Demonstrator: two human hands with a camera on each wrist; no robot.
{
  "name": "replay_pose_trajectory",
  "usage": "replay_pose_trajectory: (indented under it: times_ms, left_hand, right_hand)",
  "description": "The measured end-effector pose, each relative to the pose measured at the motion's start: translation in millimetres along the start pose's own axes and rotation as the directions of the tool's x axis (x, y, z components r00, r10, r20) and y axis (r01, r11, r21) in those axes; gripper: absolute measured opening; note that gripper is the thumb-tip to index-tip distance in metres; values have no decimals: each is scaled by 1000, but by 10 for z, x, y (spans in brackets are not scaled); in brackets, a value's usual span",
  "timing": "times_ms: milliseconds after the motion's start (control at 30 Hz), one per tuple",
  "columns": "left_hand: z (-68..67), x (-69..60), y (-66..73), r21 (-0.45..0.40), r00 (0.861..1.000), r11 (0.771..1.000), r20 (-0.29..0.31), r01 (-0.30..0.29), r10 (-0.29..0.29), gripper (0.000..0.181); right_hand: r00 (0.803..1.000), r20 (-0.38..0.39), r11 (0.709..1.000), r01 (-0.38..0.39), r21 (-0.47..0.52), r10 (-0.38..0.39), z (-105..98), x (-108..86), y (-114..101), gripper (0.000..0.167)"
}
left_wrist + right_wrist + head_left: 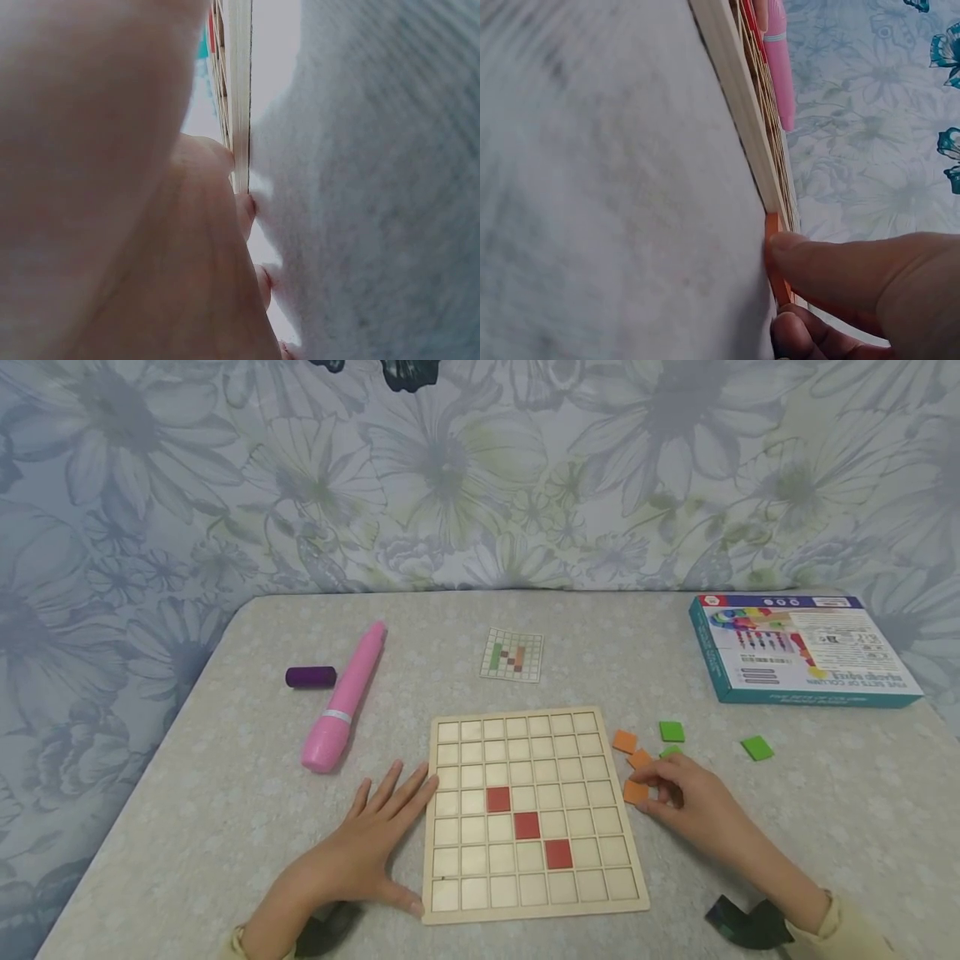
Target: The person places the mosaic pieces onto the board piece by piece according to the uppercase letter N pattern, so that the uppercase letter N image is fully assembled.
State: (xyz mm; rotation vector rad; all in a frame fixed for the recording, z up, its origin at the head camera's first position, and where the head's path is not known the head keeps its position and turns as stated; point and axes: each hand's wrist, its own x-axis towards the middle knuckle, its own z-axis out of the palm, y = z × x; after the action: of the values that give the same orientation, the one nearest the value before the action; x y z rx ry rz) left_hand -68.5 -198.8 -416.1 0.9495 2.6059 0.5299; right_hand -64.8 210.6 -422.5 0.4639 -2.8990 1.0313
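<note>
A wooden grid board [534,917] lies on the table with three red square tiles [527,826] set in a diagonal line. Along its left edge rests my left hand [352,856], fingers spread and fairly straight, thumb at the near left corner. My right hand [701,806] is just right of the board, pinching an orange tile [636,792] between thumb and fingers. In the right wrist view, the thumb lies on that orange tile [774,259] beside the board's edge. Two more orange tiles [625,741] lie beyond it. Green tiles [672,732] lie nearby, one partly hidden by the hand.
Behind the board is a small pattern card [512,655] with coloured squares. A pink marker-shaped object [343,702] and a purple cylinder [311,677] lie at left. At the back right is a flat printed box [806,647]. Another green tile [757,747] sits farther right.
</note>
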Motion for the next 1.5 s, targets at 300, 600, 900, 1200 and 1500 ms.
replay_pose_trajectory:
  times_ms: [300, 600, 900, 1200, 1500]
  left_hand:
    - [-23, 7, 11, 0, 1000, 1000, 0, -3, 3, 133]
    - [15, 15, -3, -4, 1000, 1000, 2, 0, 0, 134]
    - [25, 9, -3, 5, 1000, 1000, 2, 2, -2, 134]
    - [19, 14, -11, 4, 1000, 1000, 0, -5, 5, 133]
    - [5, 6, -4, 0, 1000, 1000, 3, -5, 5, 133]
  right_hand:
    - [998, -37, 998, 58, 23, -57, 34, -6, 10, 29]
    - [997, -43, 997, -64, 38, 66, -48, 12, -58, 18]
    - [995, 3, 941, -91, 326, 95, -26, 97, -295, 11]
    - [992, 118, 911, -86, 403, 42, 318, 185, -425, 9]
    - [994, 97, 945, 7, 328, -41, 455, 177, -494, 13]
